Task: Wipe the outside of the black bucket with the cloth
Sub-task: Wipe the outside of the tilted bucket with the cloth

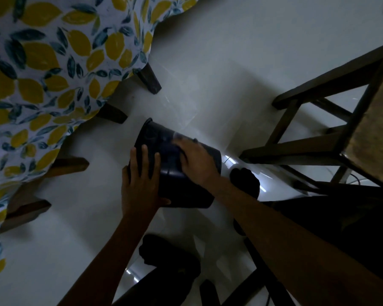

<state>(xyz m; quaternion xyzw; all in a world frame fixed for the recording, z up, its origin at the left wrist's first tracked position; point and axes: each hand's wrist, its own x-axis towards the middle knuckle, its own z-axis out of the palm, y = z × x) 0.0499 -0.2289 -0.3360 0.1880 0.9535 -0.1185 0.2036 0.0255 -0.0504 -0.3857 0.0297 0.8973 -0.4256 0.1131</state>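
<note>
In the head view, the black bucket [177, 171] is held tilted above the pale floor [208, 62], with one end toward the upper left and the other end toward the lower right; I cannot tell which end is the open one. The left hand [142, 182] lies flat on the left side of the bucket, the fingers stretched out and spread over the wall, so it supports the bucket and does not close around anything. The right hand [195, 160] presses on the upper side of the bucket with bent fingers. Its fingertips are blurred, and the cloth is not clearly seen under them, so I cannot tell if this hand holds it. A tablecloth with yellow lemons [42, 74] hangs at the upper left, with dark wooden legs under it. A dark wooden stool [332, 120] stands at the right, near the bucket but not touching it.
</note>
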